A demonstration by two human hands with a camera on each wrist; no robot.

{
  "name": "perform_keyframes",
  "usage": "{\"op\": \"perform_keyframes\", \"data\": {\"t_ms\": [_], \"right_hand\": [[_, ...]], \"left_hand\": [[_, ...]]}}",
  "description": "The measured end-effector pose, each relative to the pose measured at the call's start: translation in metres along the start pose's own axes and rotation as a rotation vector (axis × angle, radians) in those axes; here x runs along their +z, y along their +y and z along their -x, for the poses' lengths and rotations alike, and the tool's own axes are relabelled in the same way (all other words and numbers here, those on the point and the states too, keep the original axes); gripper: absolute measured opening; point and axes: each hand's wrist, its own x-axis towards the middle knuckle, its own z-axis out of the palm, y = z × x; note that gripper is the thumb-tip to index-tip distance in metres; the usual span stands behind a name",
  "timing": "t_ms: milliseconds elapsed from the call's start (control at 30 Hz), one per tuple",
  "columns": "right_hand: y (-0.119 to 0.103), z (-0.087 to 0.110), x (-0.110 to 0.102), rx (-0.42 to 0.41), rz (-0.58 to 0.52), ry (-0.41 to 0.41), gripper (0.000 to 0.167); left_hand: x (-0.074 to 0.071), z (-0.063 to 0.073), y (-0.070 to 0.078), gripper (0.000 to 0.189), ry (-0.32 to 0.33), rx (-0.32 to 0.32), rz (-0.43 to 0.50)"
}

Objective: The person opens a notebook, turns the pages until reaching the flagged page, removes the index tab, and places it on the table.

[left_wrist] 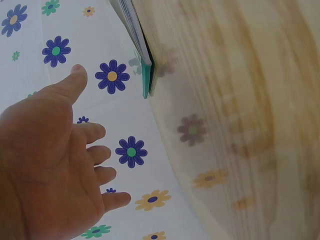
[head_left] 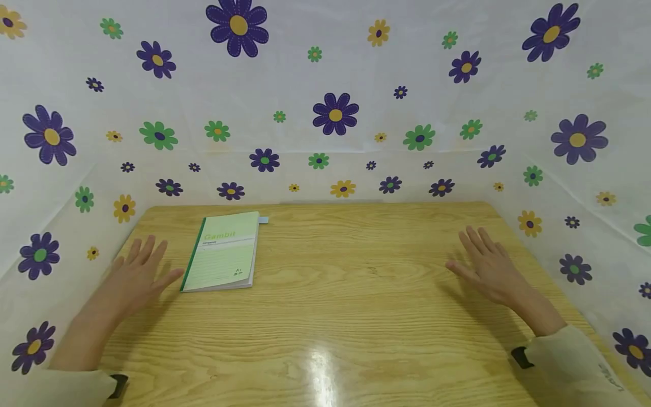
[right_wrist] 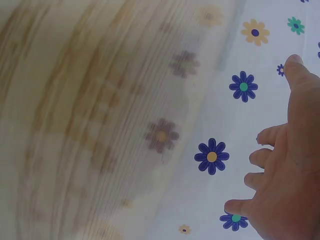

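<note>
A pale green notebook with a dark green spine lies closed on the left part of the wooden table. "Gambit" is printed on its cover, and a light blue tab sticks out at its upper right edge. My left hand is held over the table just left of the notebook, fingers spread, holding nothing. In the left wrist view the notebook's edge shows beyond the left hand. Over the table's right side, my right hand is also spread and holds nothing; its palm side shows in the right wrist view.
White cloth printed with purple, green and yellow flowers rises behind the table and along both sides. Light sleeves cover the forearms, each with a dark strap at the cuff. A bright reflection lies on the near tabletop.
</note>
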Motion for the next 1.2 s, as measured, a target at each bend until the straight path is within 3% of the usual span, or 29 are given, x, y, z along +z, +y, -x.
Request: {"op": "perform_keyframes", "data": {"t_ms": [267, 667, 967, 1200], "right_hand": [[-0.009, -0.005, 0.005, -0.058, -0.103, 0.004, 0.085], [-0.034, -0.014, 0.008, -0.056, -0.167, -0.055, 0.088], [-0.049, -0.024, 0.012, -0.075, -0.17, -0.055, 0.088], [-0.061, -0.034, 0.017, -0.089, -0.175, -0.082, 0.088]], "left_hand": [[0.007, -0.014, 0.007, 0.095, -0.039, 0.044, 0.068], [0.018, -0.029, 0.016, 0.091, -0.106, 0.094, 0.118], [0.024, -0.037, 0.02, 0.095, -0.143, 0.04, 0.075], [0.027, -0.038, 0.023, 0.095, -0.199, 0.015, 0.108]]}}
